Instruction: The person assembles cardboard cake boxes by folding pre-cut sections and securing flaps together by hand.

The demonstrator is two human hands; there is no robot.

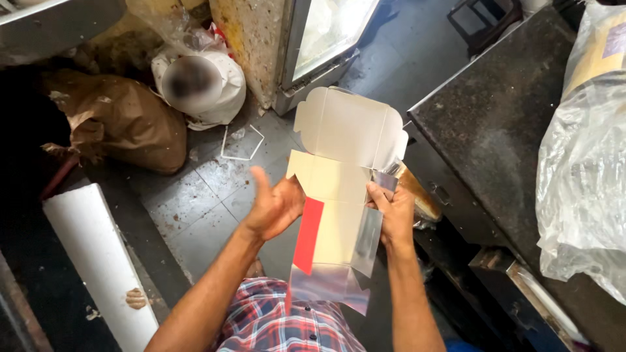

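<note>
A flat, unfolded cardboard box hangs in front of me over the floor, cream and silvery inside with one red side panel. My left hand holds its left edge, thumb raised. On the right edge my right hand pinches a silvery side flap. The box's far lid flap with rounded corners points away from me. Its near end reaches down to my checked shirt.
A dark stone counter runs along the right with clear plastic bags on it. A brown paper sack and a white sack lie on the tiled floor at left. A white pipe lies at lower left. A glass-fronted cabinet stands ahead.
</note>
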